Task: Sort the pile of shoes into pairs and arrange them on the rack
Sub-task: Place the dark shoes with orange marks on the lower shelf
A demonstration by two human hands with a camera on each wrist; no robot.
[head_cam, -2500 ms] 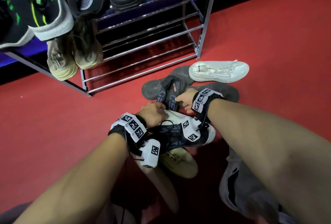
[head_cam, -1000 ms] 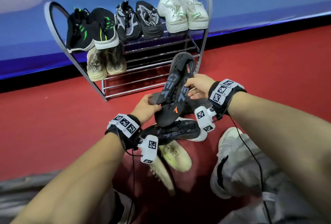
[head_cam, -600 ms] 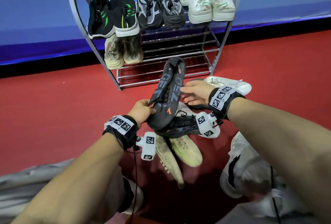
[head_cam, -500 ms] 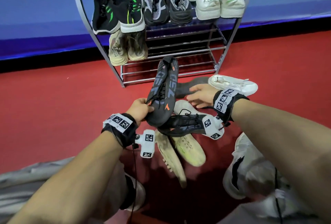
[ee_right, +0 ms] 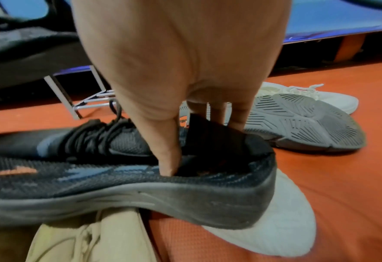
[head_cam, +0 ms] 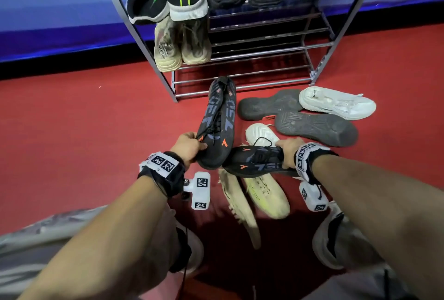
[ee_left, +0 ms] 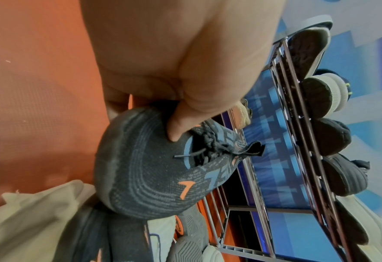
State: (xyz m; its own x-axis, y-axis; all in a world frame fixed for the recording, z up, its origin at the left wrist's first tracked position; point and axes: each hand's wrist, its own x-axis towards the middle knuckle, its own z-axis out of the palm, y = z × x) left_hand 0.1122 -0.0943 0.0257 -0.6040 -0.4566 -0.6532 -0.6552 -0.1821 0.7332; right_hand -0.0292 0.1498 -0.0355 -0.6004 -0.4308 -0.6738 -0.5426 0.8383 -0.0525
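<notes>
My left hand (head_cam: 189,146) grips the toe end of a black knit shoe with orange marks (head_cam: 219,119), held up with its heel toward the rack (head_cam: 242,75). In the left wrist view my thumb presses on that shoe (ee_left: 145,177) near the laces. My right hand (head_cam: 286,153) grips the heel collar of the matching black shoe (head_cam: 252,162), which lies across the pile. The right wrist view shows the thumb inside the collar of this shoe (ee_right: 118,177) and the fingers (ee_right: 219,115) behind its heel tab.
On the red floor lie two dark shoes sole up (head_cam: 269,105) (head_cam: 314,128), a white sneaker (head_cam: 336,102), another white shoe (head_cam: 260,132) under the black one, and two beige shoes (head_cam: 264,195). The rack's top shelf is full; a beige pair (head_cam: 180,45) sits lower left.
My right hand let go of the raised black shoe and dropped to take the second black shoe by its heel. The left hand kept holding the first shoe up.
</notes>
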